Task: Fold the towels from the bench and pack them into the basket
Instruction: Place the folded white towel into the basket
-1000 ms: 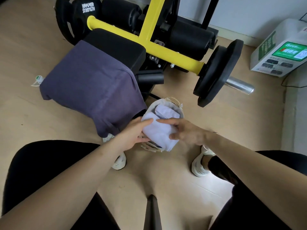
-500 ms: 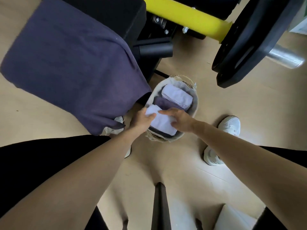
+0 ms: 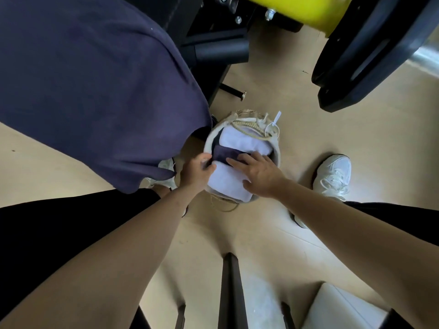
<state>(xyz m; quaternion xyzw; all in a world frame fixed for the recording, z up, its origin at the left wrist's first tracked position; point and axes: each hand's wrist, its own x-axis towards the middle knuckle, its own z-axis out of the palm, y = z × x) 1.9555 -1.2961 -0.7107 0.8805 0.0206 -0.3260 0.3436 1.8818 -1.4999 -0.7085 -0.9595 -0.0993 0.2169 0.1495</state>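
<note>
- While both bare forearms reach down between black-clad legs, a dark strut point(image 3: 229, 293) and a pale block point(image 3: 344, 309) sit nearest, low in the view, over the light wooden floor point(image 3: 261, 233).
- White shoes stand on either side of the basket: the right shoe point(image 3: 335, 176) is in plain sight, and the left shoe point(image 3: 164, 173) is half hidden under hanging cloth.
- The left grip point(image 3: 198, 170) is closed, its fingers curled round the left edge of the near white towel point(image 3: 228, 186), which lies folded at the near side of the basket.
- The right grip point(image 3: 260, 176) is open, pressing flat on that same towel, with its fingertips touching the dark folded towel point(image 3: 224, 156).
- The basket point(image 3: 208, 141), round and pale, stands on the floor just beside the counter.
- Inside it, the dark folded towel lies between the near white towel and a far white towel point(image 3: 244, 141).
- A rope handle point(image 3: 247, 126) and a small white tag point(image 3: 276, 117) sit at the far rim.
- Beyond, a large purple towel point(image 3: 95, 79) hangs unfolded over the black counter point(image 3: 178, 24).
- Farthest are a yellow bar point(image 3: 308, 8) and a black weight plate point(image 3: 370, 55).
</note>
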